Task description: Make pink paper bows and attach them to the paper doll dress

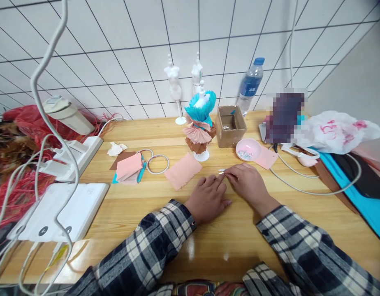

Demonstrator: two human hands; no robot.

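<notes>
Near the middle of the wooden table, my right hand (249, 183) is closed in a pinch at a small white pointed piece (221, 170), whose kind I cannot make out. My left hand (208, 198) lies on the table with its fingers stretched out, the index fingertip touching or almost touching the right fingertips. Behind them stands a small white mannequin (202, 100) dressed in ruffled blue, pink and brown paper. A pink paper sheet (182, 170) lies left of my hands. To their right, a pink dish (250, 144) holds small shiny bits beside another pink paper piece (266, 158).
Two bare mannequins (173, 78) and a water bottle (251, 85) stand by the tiled wall, with a cardboard box (230, 133) nearby. Folded papers (128, 166) lie left. White cables (68, 152) hang over a power strip (83, 154). A plastic bag (341, 131) sits right.
</notes>
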